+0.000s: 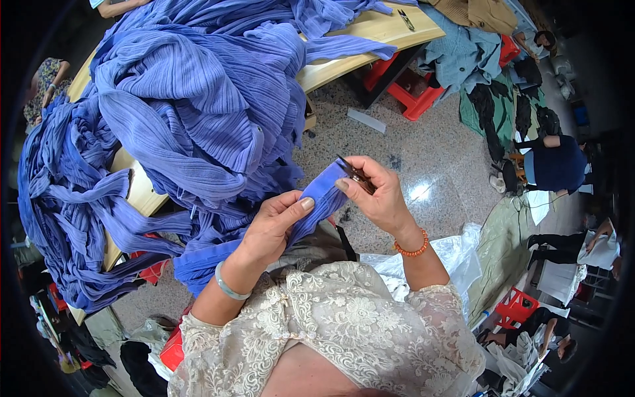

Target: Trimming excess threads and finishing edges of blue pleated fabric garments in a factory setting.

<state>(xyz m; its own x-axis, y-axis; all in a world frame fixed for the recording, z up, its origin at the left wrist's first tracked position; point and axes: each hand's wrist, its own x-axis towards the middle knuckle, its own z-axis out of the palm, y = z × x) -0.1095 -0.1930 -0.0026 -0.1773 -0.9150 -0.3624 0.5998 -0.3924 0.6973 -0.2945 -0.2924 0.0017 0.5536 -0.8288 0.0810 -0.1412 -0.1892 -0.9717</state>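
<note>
My left hand [276,225] grips the edge of a periwinkle-blue ribbed knit garment [319,206], thumb on top of a smooth flat band. In my right hand [378,193] is a small pair of dark thread snips [354,173], held between thumb and fingers. The blades point up and left, touching or very near the end corner of the band. Whether the blades are apart cannot be made out. From my left hand, the garment's cloth runs down and left over my lap beside the big heap.
A large heap of blue knit garments [178,99] covers much of the pale wooden table [370,32]. Another pair of snips [406,20] lies at its far right. Red stools [413,96], light-blue cloth [466,56] and plastic sheeting [456,261] are to the right. Several people sit or stand around.
</note>
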